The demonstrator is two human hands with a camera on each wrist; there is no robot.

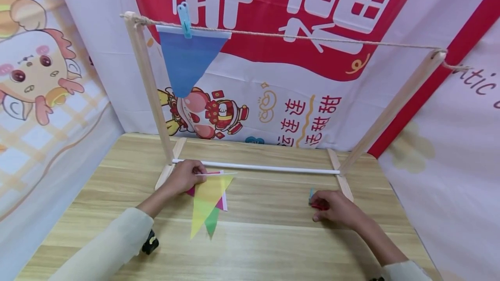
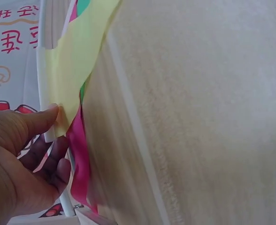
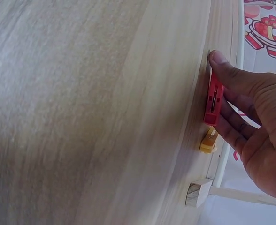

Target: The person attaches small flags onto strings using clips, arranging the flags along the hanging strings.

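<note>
My left hand (image 1: 186,177) pinches the white-edged top of a yellow pennant (image 1: 207,192) between thumb and fingers, near the left post. Under it show a magenta pennant (image 2: 80,164) and a green pennant (image 1: 212,221). On the right, my right hand (image 1: 339,208) grips a red clothespin (image 3: 214,101) close to the tabletop. Beside it in the head view stands a light blue clothespin (image 1: 311,194), partly hidden by the fingers. A yellow clothespin (image 3: 208,140) lies behind the red one in the right wrist view. A blue pennant (image 1: 189,55) hangs from the twine (image 1: 273,34), held by a blue clothespin (image 1: 184,18).
Two wooden posts, left (image 1: 146,86) and right (image 1: 394,103), stand on wooden feet and carry the twine. A white rod (image 1: 258,168) joins them low down. The wood-grain table (image 1: 265,246) ends at a printed cloth backdrop (image 1: 250,73).
</note>
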